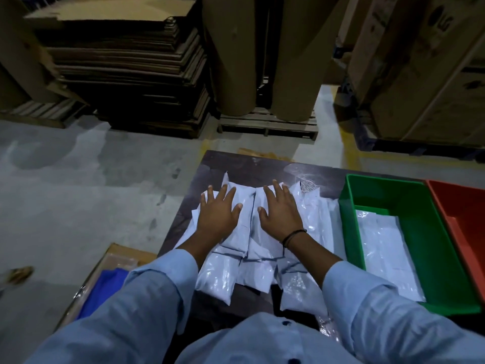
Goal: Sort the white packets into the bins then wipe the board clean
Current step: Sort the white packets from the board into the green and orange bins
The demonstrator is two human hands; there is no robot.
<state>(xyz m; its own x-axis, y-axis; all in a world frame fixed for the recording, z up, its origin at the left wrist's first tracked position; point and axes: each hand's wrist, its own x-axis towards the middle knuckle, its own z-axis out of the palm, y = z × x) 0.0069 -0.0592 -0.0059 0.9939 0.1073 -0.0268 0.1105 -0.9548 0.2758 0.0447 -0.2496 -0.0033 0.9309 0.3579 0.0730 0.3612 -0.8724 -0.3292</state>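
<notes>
Several white packets (pixel 252 269) lie in an overlapping pile on the dark board (pixel 236 164). My left hand (pixel 216 214) rests flat on the left of the pile, fingers spread and straight. My right hand (pixel 280 211), with a dark band at the wrist, lies flat on packets near the pile's middle, fingers also straight. A green bin (pixel 430 232) stands at the board's right side and holds a few white packets (pixel 385 253). Beside it, at the frame's right edge, is a red bin (pixel 464 222); its inside is mostly cut off.
A flat cardboard box (pixel 115 256) with a blue cloth (pixel 105 287) sits on the floor to the left of the board. Stacked cardboard sheets (pixel 126 61), brown paper rolls (pixel 236 61) on a pallet and large cartons (pixel 420 69) stand beyond the grey concrete floor.
</notes>
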